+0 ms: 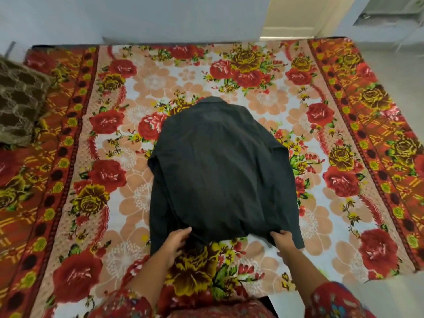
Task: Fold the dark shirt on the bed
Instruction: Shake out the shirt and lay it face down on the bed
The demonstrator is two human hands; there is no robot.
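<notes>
The dark shirt (218, 171) lies back-up in the middle of the bed, collar at the far end, hem toward me. Both sleeves are folded in along its sides, so it forms a long, narrow shape. My left hand (176, 243) grips the near hem at its left corner, fingers curled under the cloth. On the other corner of the hem, my right hand (283, 242) pinches the fabric, which is lifted slightly off the sheet there.
The bed is covered by a floral sheet (142, 92) with red roses and an orange border. A brown patterned pillow (19, 99) sits at the far left. A pale wall and door frame (291, 17) stand behind the bed; bare floor (403, 72) lies right.
</notes>
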